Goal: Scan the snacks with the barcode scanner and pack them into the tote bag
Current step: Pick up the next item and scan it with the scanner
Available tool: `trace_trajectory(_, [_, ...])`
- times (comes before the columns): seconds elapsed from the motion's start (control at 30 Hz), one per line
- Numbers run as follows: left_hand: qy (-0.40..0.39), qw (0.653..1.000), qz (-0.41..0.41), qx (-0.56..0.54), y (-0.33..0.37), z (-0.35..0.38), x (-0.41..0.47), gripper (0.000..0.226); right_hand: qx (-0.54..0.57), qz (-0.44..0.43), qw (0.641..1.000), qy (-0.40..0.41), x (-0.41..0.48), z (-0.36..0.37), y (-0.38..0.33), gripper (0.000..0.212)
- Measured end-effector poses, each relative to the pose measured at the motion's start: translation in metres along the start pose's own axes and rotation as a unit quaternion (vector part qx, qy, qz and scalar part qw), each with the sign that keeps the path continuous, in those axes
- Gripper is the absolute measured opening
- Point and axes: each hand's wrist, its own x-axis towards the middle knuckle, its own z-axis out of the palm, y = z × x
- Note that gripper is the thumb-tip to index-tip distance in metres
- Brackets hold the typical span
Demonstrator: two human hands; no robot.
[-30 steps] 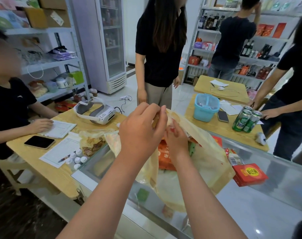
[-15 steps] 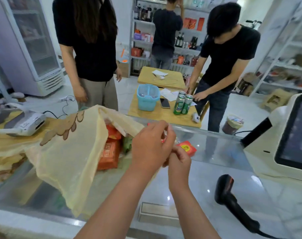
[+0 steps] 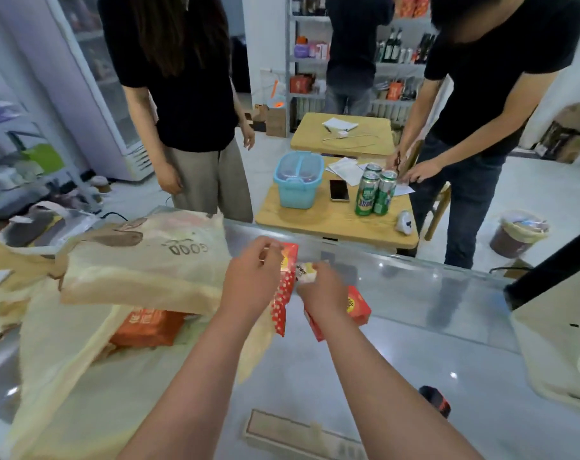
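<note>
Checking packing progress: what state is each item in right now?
Tote bag: lying on counter, mouth open.
Orange pack: lying in bag's mouth.
Red dotted packet: gripped by left hand.
Small white item: pinched by right hand.
Red box: lying on counter, unpacked.
Barcode scanner: lying on counter, untouched.

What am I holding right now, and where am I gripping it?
Left hand pinches the red dotted snack packet near its top edge; right hand grips a small white packet, exact spot unclear.
</note>
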Motion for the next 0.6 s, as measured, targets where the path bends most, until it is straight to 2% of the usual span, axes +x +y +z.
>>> trace_trajectory(0.1, [0.014,1.0,0.002,-0.011,0.004,0.0,0.005,0.023,-0.155,-0.001,0.987,-0.033,0.02,0.011,0.006,0.048])
trace_trajectory(0.17, [0.018,1.0,0.002,-0.004,0.005,0.0,0.005,0.023,-0.2,-0.002,0.979,-0.043,0.027,0.015,0.011,0.053])
trace_trajectory(0.23, [0.017,1.0,0.0,-0.007,0.006,0.002,0.005,0.023,-0.202,-0.017,0.979,-0.034,0.028,0.016,0.011,0.044])
trace_trajectory(0.33, [0.012,1.0,-0.002,-0.006,0.008,0.004,0.002,0.023,-0.132,-0.016,0.991,0.006,0.023,0.004,0.005,0.027])
trace_trajectory(0.43, [0.015,0.999,-0.027,-0.009,0.01,0.008,0.001,0.024,0.049,-0.027,0.996,0.076,0.015,-0.017,-0.002,0.027])
trace_trajectory(0.5, [-0.005,0.992,-0.098,-0.075,0.011,0.01,0.005,0.023,0.174,-0.101,0.973,0.116,0.002,-0.031,-0.009,0.036])
trace_trajectory(0.6, [-0.101,0.955,-0.216,-0.175,0.011,0.01,0.006,0.034,0.209,-0.229,0.937,0.161,-0.03,-0.045,-0.003,0.04])
